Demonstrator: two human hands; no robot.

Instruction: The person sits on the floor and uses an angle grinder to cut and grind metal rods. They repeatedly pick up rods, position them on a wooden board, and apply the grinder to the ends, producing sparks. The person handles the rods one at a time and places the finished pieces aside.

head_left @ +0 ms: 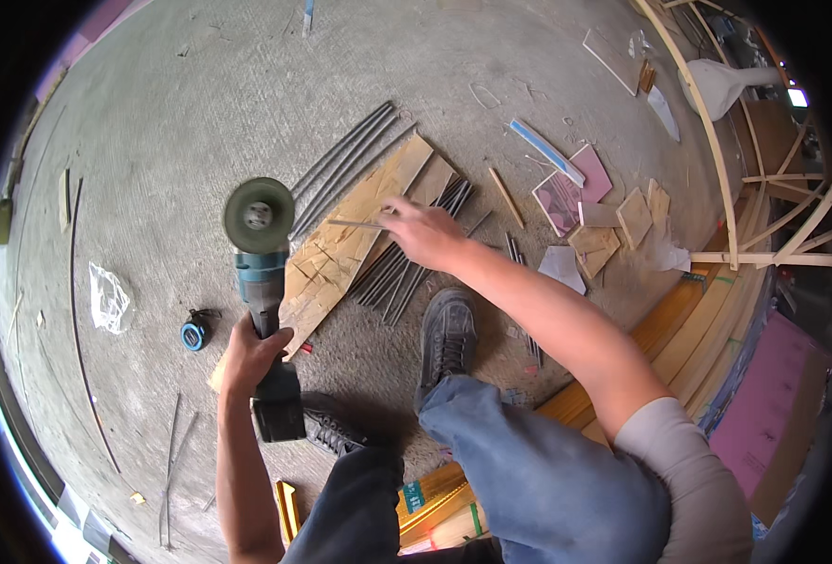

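My left hand [254, 353] is wrapped round the handle of a teal and black cordless angle grinder [262, 287]. Its round grinding disc [239, 218] points away from me, left of a wooden board [317, 291] lying on the floor. Above the board, my right hand [423, 233] is closed on a short thin metal rod [355, 225], which sticks out to the left toward the disc. A pile of cut dark metal rods [399, 287] lies under and beside my right hand. Longer grey rods [345, 169] run along the board's far left side.
Broken tile pieces [599, 174] and a blue-and-white strip [545, 150] lie to the right. A blue tape measure [193, 336] and clear plastic wrap [108, 299] sit on the concrete at left. My shoe [449, 334] stands near the rods. Long timber planks [684, 329] lie at right.
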